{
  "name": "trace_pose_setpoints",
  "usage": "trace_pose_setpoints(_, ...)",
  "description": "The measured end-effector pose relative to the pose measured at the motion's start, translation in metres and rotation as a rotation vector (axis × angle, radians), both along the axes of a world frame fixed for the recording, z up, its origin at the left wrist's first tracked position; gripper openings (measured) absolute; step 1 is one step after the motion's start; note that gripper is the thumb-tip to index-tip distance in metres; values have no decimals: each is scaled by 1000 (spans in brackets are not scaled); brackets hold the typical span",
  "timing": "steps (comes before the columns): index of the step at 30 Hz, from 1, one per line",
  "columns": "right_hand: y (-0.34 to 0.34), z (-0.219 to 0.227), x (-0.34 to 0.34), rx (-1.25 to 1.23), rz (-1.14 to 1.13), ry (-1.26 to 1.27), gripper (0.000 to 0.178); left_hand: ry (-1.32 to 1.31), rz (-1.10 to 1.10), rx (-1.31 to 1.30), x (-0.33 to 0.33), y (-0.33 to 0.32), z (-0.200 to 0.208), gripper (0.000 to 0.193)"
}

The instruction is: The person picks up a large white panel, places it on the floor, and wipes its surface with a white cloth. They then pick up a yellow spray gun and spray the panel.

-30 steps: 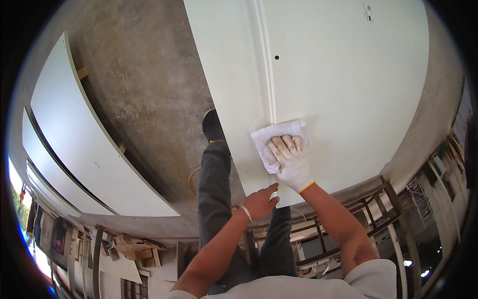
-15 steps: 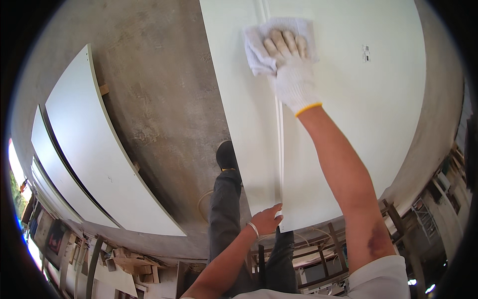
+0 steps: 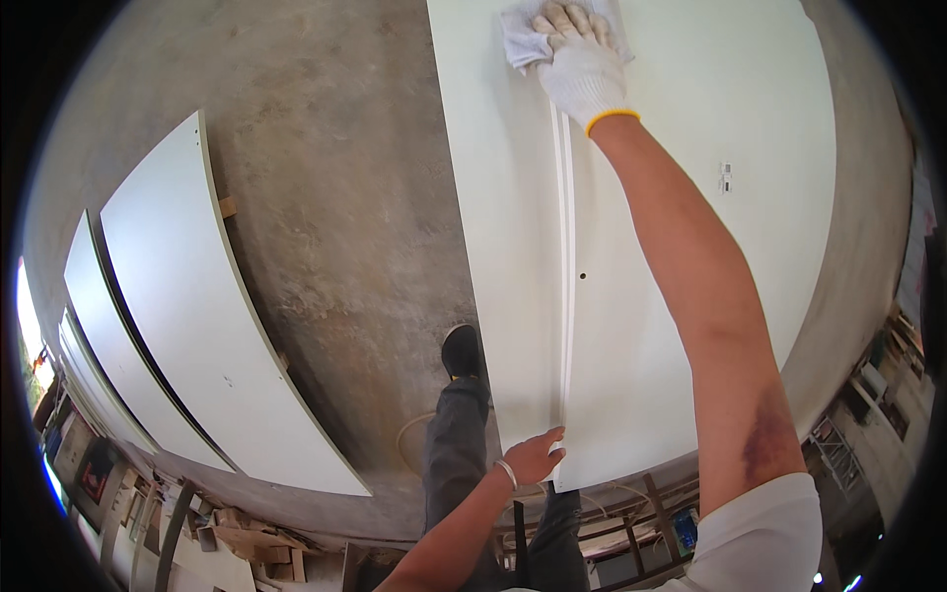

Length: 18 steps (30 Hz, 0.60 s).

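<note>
A large white panel lies in front of me, with a raised-edged strip running lengthwise along it. Near its far end, my right hand, in a white knit glove with a yellow cuff, presses a pale white cloth against the surface. The gloved fingers lie over the cloth. At the panel's near end, my bare left hand, wearing a light bracelet, has thumb and index finger closed about the panel by the strip's end. A small dark hole shows beside the strip.
Several more white panels lie to the left, the nearest on small wooden blocks. Concrete floor lies between the two groups. My shoe is beside the panel's left edge. Wood scraps and a frame stand near the bottom.
My right hand has slid the cloth farther along the panel, away from me, and the arm has stretched out. My left hand keeps its place at the near end. The view has shifted slightly.
</note>
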State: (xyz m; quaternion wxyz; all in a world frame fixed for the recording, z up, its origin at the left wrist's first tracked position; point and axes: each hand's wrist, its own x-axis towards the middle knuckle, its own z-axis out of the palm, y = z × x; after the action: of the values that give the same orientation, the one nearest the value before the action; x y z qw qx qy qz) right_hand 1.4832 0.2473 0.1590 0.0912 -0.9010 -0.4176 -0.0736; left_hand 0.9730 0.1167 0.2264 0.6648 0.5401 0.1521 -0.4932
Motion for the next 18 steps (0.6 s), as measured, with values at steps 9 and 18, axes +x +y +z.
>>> trace_pose_setpoints(9, -182, 26, -156, -91, 85, 387, 54, 15, 122, -64, 21, 9, -4, 58)
trace_pose_setpoints(18, -220, -20, -17, 825, -934, 308, 62, 46, 125, -97, 26, 4, 4, 59)
